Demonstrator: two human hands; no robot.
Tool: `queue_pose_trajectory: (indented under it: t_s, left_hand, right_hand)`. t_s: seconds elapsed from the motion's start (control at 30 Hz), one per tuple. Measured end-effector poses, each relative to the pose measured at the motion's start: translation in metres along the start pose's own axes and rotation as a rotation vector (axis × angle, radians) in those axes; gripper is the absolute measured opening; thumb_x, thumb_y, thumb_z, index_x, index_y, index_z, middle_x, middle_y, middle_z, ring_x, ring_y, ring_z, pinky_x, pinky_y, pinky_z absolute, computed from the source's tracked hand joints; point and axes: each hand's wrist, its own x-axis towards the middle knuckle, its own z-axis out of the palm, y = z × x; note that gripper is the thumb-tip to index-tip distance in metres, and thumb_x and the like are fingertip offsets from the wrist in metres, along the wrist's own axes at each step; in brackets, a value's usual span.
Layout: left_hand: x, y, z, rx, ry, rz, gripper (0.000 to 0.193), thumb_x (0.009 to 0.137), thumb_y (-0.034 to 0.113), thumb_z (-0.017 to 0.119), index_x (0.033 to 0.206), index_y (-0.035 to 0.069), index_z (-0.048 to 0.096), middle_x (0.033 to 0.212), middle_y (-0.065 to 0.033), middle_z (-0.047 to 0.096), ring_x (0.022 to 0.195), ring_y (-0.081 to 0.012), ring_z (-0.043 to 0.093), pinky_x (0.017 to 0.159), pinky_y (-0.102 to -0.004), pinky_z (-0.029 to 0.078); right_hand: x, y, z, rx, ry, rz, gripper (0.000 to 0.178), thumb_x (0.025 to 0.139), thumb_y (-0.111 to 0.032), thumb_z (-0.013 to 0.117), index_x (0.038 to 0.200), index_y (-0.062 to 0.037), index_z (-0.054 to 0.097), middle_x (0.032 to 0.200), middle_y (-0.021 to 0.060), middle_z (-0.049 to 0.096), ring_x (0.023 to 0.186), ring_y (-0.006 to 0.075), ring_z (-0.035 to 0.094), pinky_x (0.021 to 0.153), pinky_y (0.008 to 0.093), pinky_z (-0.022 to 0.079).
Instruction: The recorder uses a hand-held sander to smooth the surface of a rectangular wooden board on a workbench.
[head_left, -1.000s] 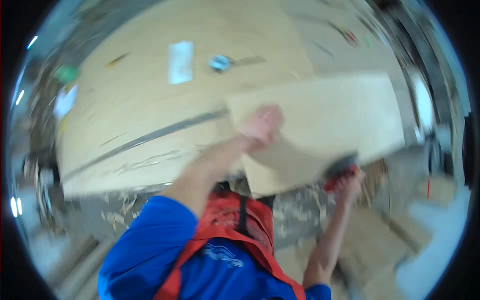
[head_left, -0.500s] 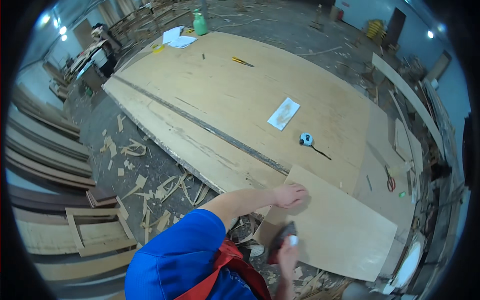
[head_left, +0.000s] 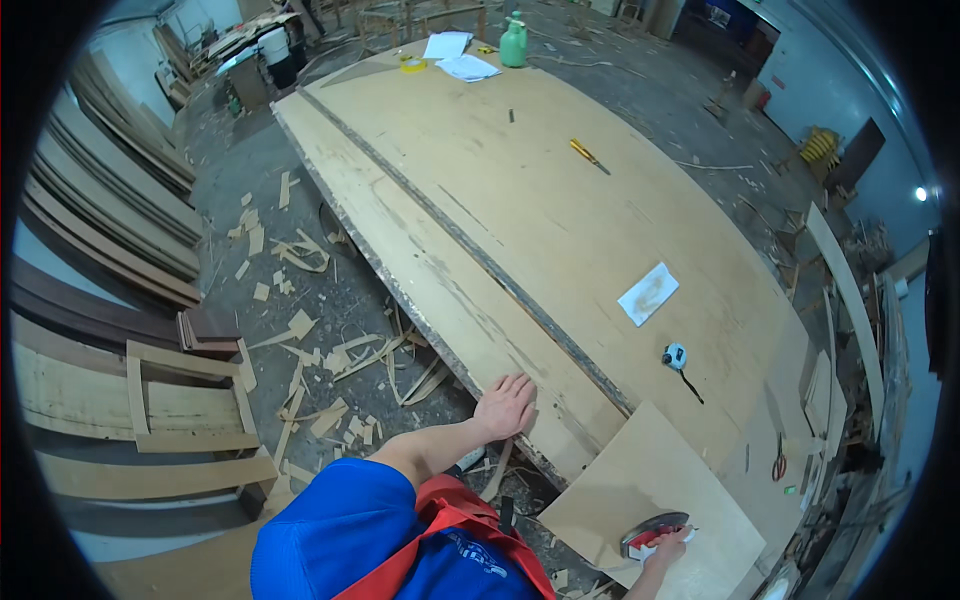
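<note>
My left hand (head_left: 507, 405) lies flat on the near left margin of the big wooden worktable (head_left: 480, 160), its fingers stretched out and holding nothing. Gripped in my right hand (head_left: 667, 548) is a red and white clothes iron (head_left: 640, 543) with a dark soleplate. The iron is over a pale thin wooden panel (head_left: 640, 460); whether its soleplate touches the panel I cannot tell. This panel rests across the table's near end, covering the end of a dark metal strip (head_left: 480, 258) that runs lengthwise along the tabletop.
On the table are a stained white card (head_left: 648, 293), a tape measure (head_left: 674, 355), a yellow-handled cutter (head_left: 589, 155), papers (head_left: 468, 67), a green spray bottle (head_left: 513, 42) and red-handled scissors (head_left: 779, 466). Wood scraps (head_left: 300, 250) litter the floor; curved boards (head_left: 110, 230) stand at left.
My left hand has left the panel and now rests on the table's left margin. My right hand has carried the iron rightward from the panel's near edge to over its surface. The view has shifted.
</note>
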Motion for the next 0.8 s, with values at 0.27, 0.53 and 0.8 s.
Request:
queue_pose_trajectory:
  t_s: [0.27,0.53,0.8]
  left_hand:
    - [0.001,0.002,0.006,0.053,0.007,-0.015,0.050,0.100,0.032,0.055,0.136,-0.002,0.056,0.143,-0.0205,0.056,0.140,-0.0341,0.048,0.120,-0.0478,0.034]
    - [0.013,0.032,0.033,0.157,0.091,-0.171,0.046,0.099,0.030,0.057,0.133,-0.001,0.058,0.139,-0.0196,0.058,0.136,-0.0329,0.050,0.118,-0.0471,0.035]
    - [0.007,0.054,0.030,0.183,0.151,-0.258,0.043,0.096,0.029,0.060,0.128,0.000,0.061,0.135,-0.0188,0.059,0.134,-0.0337,0.051,0.116,-0.0472,0.036]
  right_hand:
    - [-0.026,-0.049,0.113,-0.216,-0.291,-0.099,0.052,0.109,-0.048,0.046,0.110,-0.0013,0.068,0.078,0.0113,0.066,0.057,0.0213,0.063,0.046,0.0382,0.051]
    - [-0.056,-0.093,0.175,-0.637,-0.606,-0.564,0.062,0.106,-0.058,0.047,0.104,0.0004,0.067,0.085,0.0197,0.069,0.078,0.0347,0.069,0.070,0.0463,0.052]
    - [0.118,-0.050,0.014,-0.286,-0.323,-0.204,0.062,0.107,-0.060,0.048,0.085,-0.0035,0.063,0.059,0.0052,0.056,0.045,0.0192,0.057,0.043,0.0382,0.049]
